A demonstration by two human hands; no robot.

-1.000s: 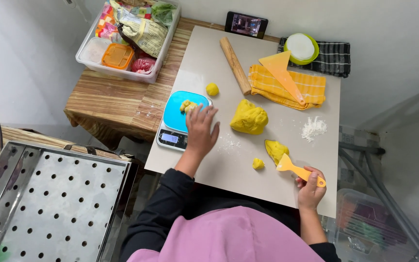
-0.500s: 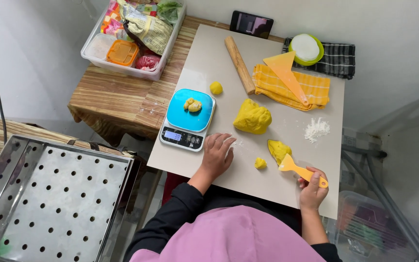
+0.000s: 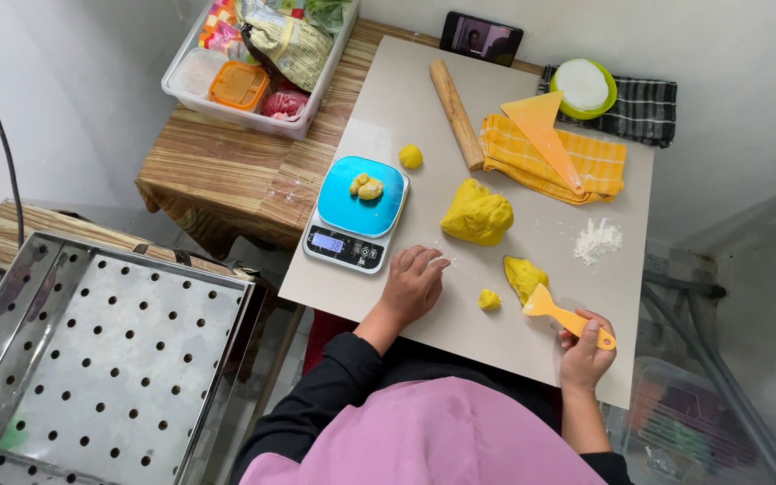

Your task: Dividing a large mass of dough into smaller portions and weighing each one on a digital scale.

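The left hand (image 3: 413, 286) is resting palm down on the pale board (image 3: 388, 108), fingers curled loosely together and gripping nothing, just beside the front corner of the kitchen scale (image 3: 357, 212). A small lump of yellow dough (image 3: 367, 187) is sitting on the scale's blue plate. The right hand (image 3: 584, 352) is holding an orange scraper (image 3: 564, 313) by its handle — fingers clamped around it — with the blade touching a cut piece of dough (image 3: 524, 275). A tiny dough bit (image 3: 489, 299) is lying between the two hands. The big dough mass (image 3: 477, 214) is sitting in the middle of the board, with a rolled ball (image 3: 410, 156) and a wooden rolling pin (image 3: 456, 112) beyond it. A yellow cloth (image 3: 586, 162) is lying further right, and a little heap of flour (image 3: 596, 238) is near the board's right edge. A perforated metal tray (image 3: 92, 350) is standing off to the left — well apart from the hands.
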